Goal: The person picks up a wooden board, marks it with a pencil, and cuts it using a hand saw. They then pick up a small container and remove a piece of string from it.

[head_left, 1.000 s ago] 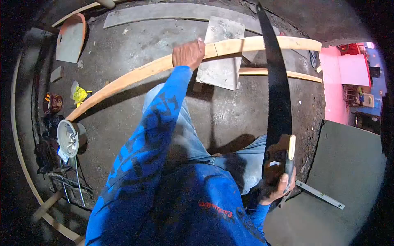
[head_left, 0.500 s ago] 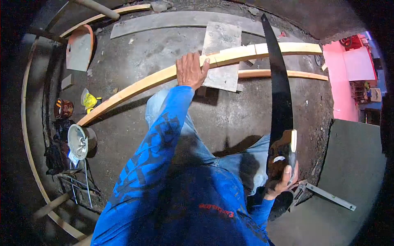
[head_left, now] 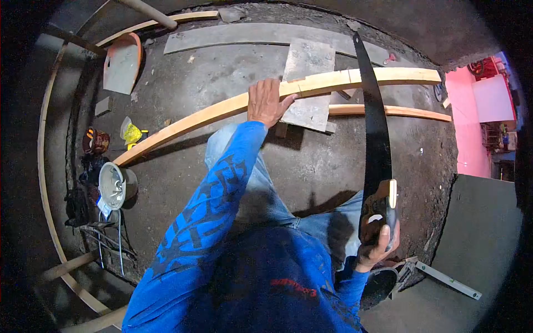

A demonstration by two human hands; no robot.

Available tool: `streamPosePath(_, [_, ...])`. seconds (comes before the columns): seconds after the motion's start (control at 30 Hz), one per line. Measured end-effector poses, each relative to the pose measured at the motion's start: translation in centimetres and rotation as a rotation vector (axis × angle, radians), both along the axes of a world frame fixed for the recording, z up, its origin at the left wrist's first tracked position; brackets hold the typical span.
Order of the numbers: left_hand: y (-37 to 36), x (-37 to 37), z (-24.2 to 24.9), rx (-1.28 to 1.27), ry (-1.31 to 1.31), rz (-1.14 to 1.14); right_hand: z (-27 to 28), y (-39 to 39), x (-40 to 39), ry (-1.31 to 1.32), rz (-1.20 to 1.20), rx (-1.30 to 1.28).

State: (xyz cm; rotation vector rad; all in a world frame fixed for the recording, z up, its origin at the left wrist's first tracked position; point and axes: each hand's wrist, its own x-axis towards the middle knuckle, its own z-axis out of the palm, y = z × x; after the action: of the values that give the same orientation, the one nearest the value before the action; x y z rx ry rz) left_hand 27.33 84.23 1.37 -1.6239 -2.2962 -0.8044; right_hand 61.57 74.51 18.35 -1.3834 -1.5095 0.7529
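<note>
1. Head view: the left hand (head_left: 266, 102) lies across a long curved wooden beam (head_left: 322, 83), fingers over its top and thumb spread to the right; whether the fingertips curl round the far edge I cannot tell
2. The beam runs from below left of this hand to well right of it; two thin dark lines cross it right of the thumb
3. The right hand (head_left: 380, 250) is closed round the handle of a saw (head_left: 377, 127), whose long dark blade points up and away from that hand and crosses the beam in view; I cannot tell whether they touch
4. A grey board (head_left: 311, 114) lies beneath the beam, just right of the left hand; a second wooden strip (head_left: 416, 112) lies beyond the right hand
5. Red lettering (head_left: 293, 287) sits on the blue shirt (head_left: 222, 205), left of the right hand and too blurred to read; the sleeve below the left hand bears a black pattern
6. A bucket (head_left: 131, 180) stands well left of both hands, a yellow item (head_left: 132, 133) above it; right of the right hand lies a spirit level (head_left: 448, 280)
</note>
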Motion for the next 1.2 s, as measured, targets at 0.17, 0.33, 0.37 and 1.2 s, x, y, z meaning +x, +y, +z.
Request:
streamPosePath(0.17, [0.0, -0.2, 0.1, -0.065, -0.045, -0.005, -0.5, -0.1, 1.4, -0.016, -0.001, -0.047])
streamPosePath(0.33, [-0.4, -0.4, 0.0, -0.025, -0.074, -0.04, 0.3, 0.2, 1.4, -0.047, -0.005, -0.017])
streamPosePath(0.37, [-0.4, -0.4, 0.0, -0.01, -0.071, -0.053, 0.2, 0.3, 1.5, -0.045, -0.003, -0.014])
streamPosePath(1.2, [-13.0, -4.7, -7.5, 0.598, -0.483, 0.74, -18.7, 1.9, 17.3, -0.739, -0.316, 0.15])
